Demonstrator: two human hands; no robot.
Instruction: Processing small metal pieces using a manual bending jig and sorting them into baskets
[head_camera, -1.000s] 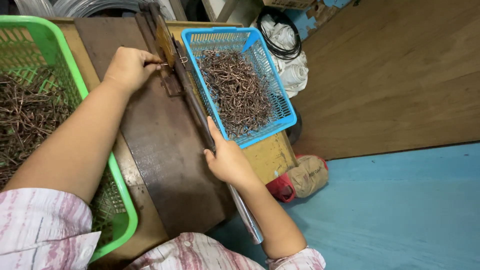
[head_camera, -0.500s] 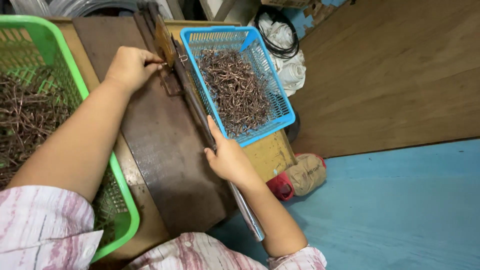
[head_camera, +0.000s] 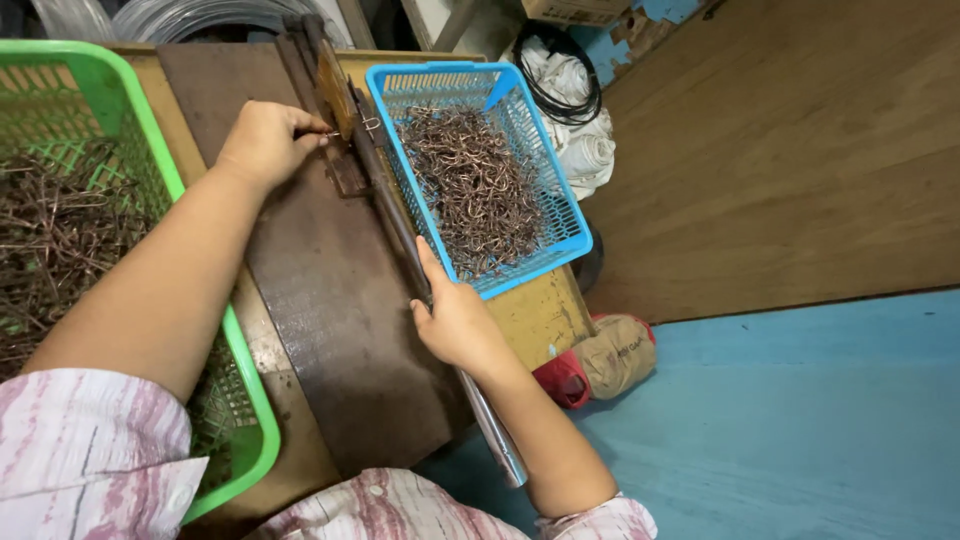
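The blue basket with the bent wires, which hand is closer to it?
Right. The right hand grips the metal lever just beside the blue basket; the left hand sits farther off, across the lever.

Left arm stretched forward, bare forearm, sleeve at elbow. Left hand (head_camera: 266, 143) knuckles up, fingers curled, thumb and forefinger tips pinched together at the far side. Right arm bent, reaching forward. Right hand (head_camera: 458, 322) wrapped closed, forefinger extended ahead, thumb tucked beneath.

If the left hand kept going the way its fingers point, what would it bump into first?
Probably the upright metal fixture on the bench: the left hand pinches a small wire piece right against it. Beyond lies the blue basket, though depth is unclear.
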